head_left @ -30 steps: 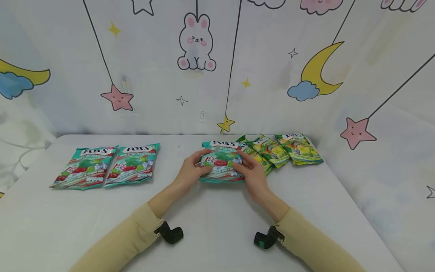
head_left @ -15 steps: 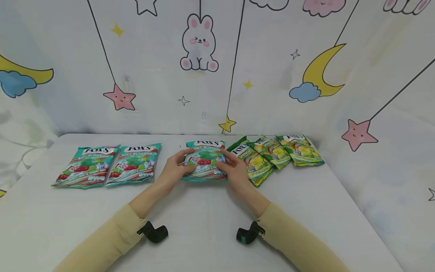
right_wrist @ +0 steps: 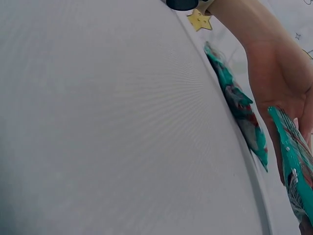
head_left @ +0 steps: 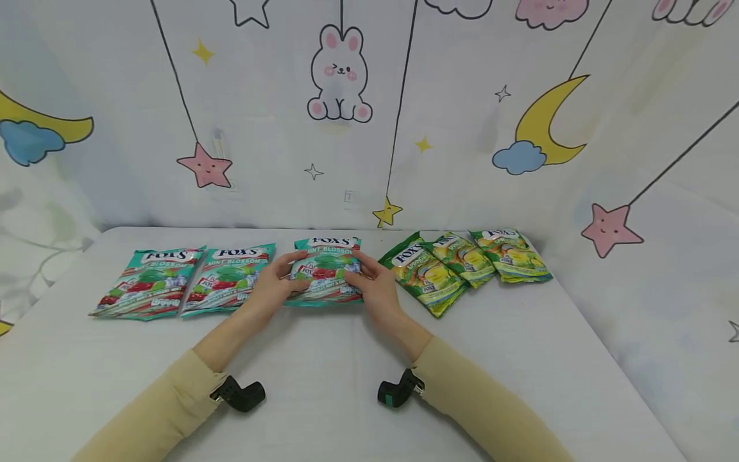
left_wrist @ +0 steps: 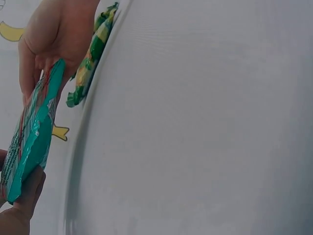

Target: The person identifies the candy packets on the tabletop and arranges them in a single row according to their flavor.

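The Mint Blossom bag (head_left: 324,277) is between the two hands, in front of the person, with its printed face turned up toward the head camera. The left hand (head_left: 274,283) grips its left side and the right hand (head_left: 378,287) grips its right side, each with the thumb laid on the front. The space between the hands is narrow, about filled by this bag. In the left wrist view it appears held above the white counter (head_left: 323,391), because the wall shows behind its lower edge.

To the left of the hands lie the nearer teal bag (head_left: 231,274), whose edge the left hand partly covers in the head view, and the outer teal bag (head_left: 149,284), just beside it. To the right of the right hand are the first green bag (head_left: 428,276), the second green bag (head_left: 462,258) and the third green bag (head_left: 512,256), placed close together in a row. Beige sleeves (head_left: 485,401) cover the forearms. Beyond the hands, the wall (head_left: 260,96) carries a drawn rabbit (head_left: 339,77).
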The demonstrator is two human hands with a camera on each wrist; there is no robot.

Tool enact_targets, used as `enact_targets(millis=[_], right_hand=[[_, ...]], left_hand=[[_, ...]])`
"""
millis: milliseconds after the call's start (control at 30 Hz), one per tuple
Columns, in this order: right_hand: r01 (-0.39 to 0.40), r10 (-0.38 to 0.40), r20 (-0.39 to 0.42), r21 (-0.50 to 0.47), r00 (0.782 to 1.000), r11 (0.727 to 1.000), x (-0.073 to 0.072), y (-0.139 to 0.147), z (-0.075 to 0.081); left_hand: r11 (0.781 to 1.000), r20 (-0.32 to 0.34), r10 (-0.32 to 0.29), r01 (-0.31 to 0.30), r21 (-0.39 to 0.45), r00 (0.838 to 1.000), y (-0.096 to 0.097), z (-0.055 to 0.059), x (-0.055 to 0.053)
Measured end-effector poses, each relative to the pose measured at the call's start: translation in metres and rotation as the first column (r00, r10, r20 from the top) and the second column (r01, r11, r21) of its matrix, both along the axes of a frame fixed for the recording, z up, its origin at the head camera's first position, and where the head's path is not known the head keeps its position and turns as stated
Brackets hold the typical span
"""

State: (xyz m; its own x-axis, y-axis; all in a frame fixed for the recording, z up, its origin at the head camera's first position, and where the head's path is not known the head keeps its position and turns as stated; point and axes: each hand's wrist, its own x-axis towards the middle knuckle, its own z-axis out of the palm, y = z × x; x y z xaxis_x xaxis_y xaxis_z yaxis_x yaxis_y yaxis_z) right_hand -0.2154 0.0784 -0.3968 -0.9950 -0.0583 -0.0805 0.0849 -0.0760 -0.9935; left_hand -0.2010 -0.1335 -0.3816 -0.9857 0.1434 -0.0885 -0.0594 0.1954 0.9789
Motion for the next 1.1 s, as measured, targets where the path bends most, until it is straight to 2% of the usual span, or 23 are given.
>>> enact_targets(millis=[367,767,1100], right_hand=[[-0.030,0.030,0.001,-0.014,1.000,0.999,-0.003,-0.024,-0.001],[0.011,-0.010,0.043,-0.013,0.999,1.000,-0.009,-0.044,-0.010],[0.050,-0.046,0.108,-0.037,0.993,0.998,-0.010,-0.054,-0.017]], left_hand=[[1.000,0.021,0.013,-0.013,0.005,1.000,-0.020,0.003,0.001],[0.998,0.023,0.023,-0.021,-0.055,0.999,-0.030,0.000,0.001],[0.992,-0.064,0.059,-0.066,-0.109,0.996,-0.030,-0.004,0.001]])
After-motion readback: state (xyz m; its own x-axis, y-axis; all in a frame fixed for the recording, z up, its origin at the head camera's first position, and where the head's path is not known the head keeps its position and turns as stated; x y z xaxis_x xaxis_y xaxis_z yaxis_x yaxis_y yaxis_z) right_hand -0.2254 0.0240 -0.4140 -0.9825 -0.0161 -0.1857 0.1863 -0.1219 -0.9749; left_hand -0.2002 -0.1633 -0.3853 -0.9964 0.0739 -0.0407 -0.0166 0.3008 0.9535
